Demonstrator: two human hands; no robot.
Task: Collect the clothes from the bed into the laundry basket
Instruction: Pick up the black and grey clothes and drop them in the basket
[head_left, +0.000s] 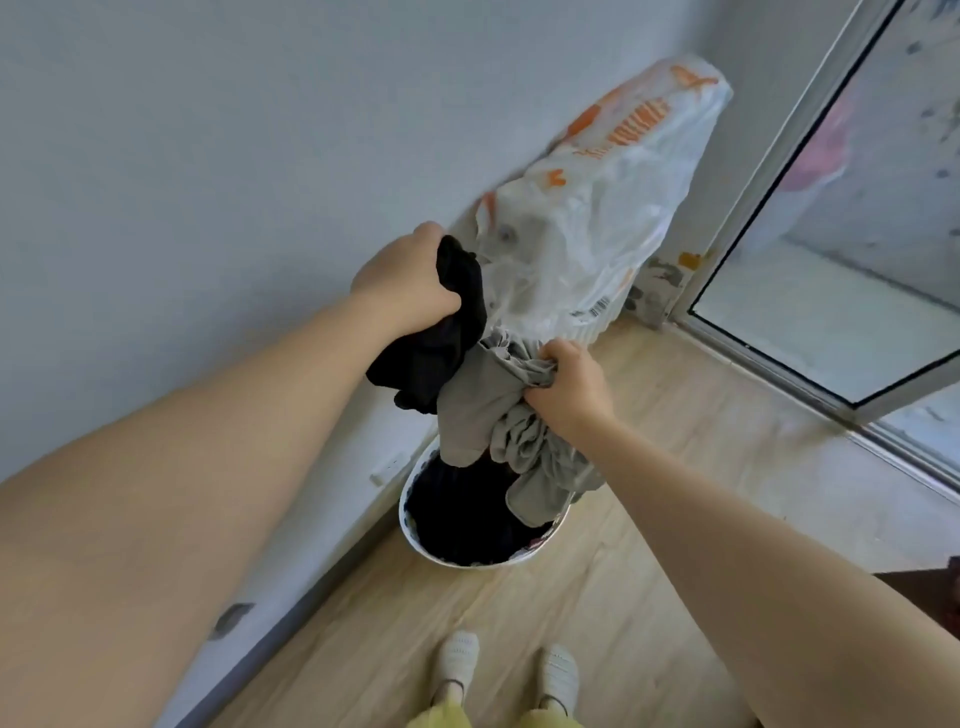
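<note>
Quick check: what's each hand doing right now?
Left hand: grips the crumpled black fabric garment.
Right hand: grips the bunched grey fabric garment.

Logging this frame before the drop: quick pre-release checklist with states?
1. Left hand grips black garment: ok.
2. Right hand grips grey garment: ok.
3. Both garments above laundry basket: grey ok; black sits toward the wall-side rim, cannot tell.
4. Grey garment's lower end inside the rim: not ok, a fold drapes over the right edge.
5. Room left in basket: cannot tell, dark clothes already fill the visible opening.
6. Plastic bag behind, clear of the garments: cannot tell.
</note>
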